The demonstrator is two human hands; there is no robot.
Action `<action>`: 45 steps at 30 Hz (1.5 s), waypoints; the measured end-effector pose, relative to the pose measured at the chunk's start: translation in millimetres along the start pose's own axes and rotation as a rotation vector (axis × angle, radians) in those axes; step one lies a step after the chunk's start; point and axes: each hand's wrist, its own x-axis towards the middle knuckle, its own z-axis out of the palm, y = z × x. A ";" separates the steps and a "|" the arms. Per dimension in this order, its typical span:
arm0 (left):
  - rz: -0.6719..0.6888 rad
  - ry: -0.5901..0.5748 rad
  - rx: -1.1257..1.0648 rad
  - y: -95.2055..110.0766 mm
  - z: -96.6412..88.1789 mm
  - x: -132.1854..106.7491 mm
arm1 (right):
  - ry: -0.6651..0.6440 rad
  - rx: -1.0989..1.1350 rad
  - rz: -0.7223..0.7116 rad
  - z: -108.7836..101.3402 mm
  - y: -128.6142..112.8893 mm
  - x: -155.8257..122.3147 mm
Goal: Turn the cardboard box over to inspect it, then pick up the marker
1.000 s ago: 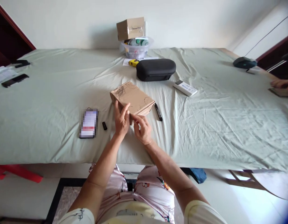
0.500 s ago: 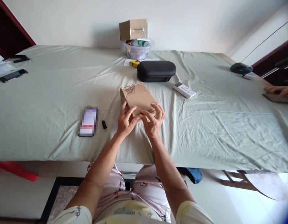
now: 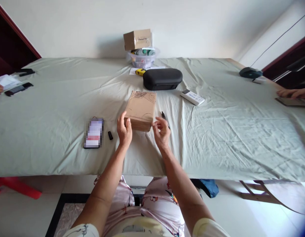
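A flat brown cardboard box [image 3: 141, 107] with pen scribbles lies on the green-grey sheet of the table [image 3: 56, 108], straight in front of me. My left hand [image 3: 124, 131] stands upright against the box's near left corner, fingers stretched up and thumb at the front face. My right hand [image 3: 161, 132] hovers just right of the box's near right corner, fingers loosely curled and apart, holding nothing. A black marker pen [image 3: 164, 118] lies just beyond its fingertips.
A phone [image 3: 93, 133] and a small black cap [image 3: 110, 135] lie left of my hands. Beyond the box are a black zip case [image 3: 162, 79], a white remote [image 3: 192, 97] and a clear tub [image 3: 142, 60] topped by a small carton [image 3: 137, 39]. Other people's hands [image 3: 292, 93] show at both side edges.
The box has been turned from a diagonal lie to square with me. My right hand has come off its top and moved right, uncovering the marker; my left slid to the near left corner.
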 end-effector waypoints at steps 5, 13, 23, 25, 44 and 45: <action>-0.060 0.021 0.080 -2.7 -0.1 1.6 | -0.363 0.039 -0.156 13.9 -13.7 -14.3; 0.074 -0.146 0.051 14.0 6.4 -12.7 | -0.424 -0.094 -0.212 21.7 -6.8 -18.9; 0.072 -0.106 0.089 15.2 8.7 -11.4 | -0.233 -0.057 -0.044 13.2 -12.8 -13.8; 0.079 -0.094 0.087 15.6 8.5 -11.7 | -0.192 -0.027 -0.008 14.9 -10.2 -13.9; 0.273 -0.034 -0.013 15.1 -3.1 -6.1 | -0.267 -0.056 0.011 30.7 -6.9 -18.2; 0.268 -0.041 -0.012 15.3 -3.4 -6.1 | -0.260 -0.053 0.024 32.7 -6.8 -18.1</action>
